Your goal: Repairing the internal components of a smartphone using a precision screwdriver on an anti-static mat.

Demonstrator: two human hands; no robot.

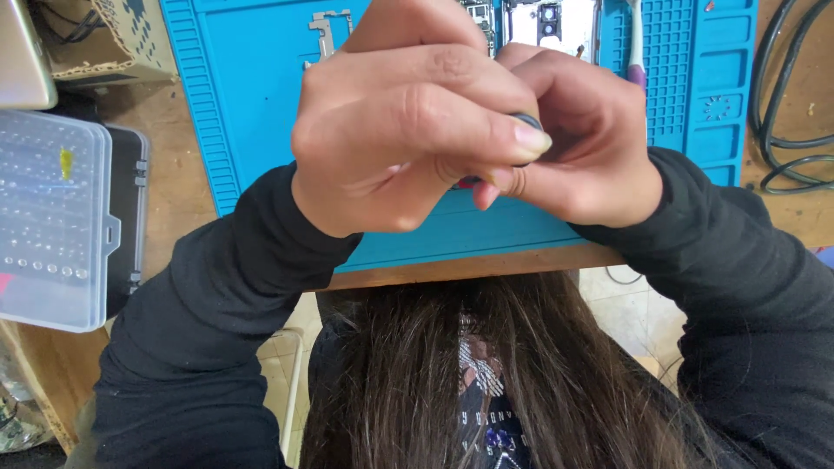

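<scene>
My left hand and my right hand are raised close to the camera, pressed together over the blue work mat. Between their fingertips sits a small dark round object; the left thumb and forefinger pinch its edge and the right fingers curl around it from the other side. Most of the object is hidden by the fingers. Behind the hands, an opened phone with exposed parts lies on the mat's far side, and a metal bracket lies to its left.
A clear plastic screw-bit case stands open at the left on the wooden bench. A cardboard box sits at the far left corner. Black cables loop at the right. A white-handled tool lies on the mat.
</scene>
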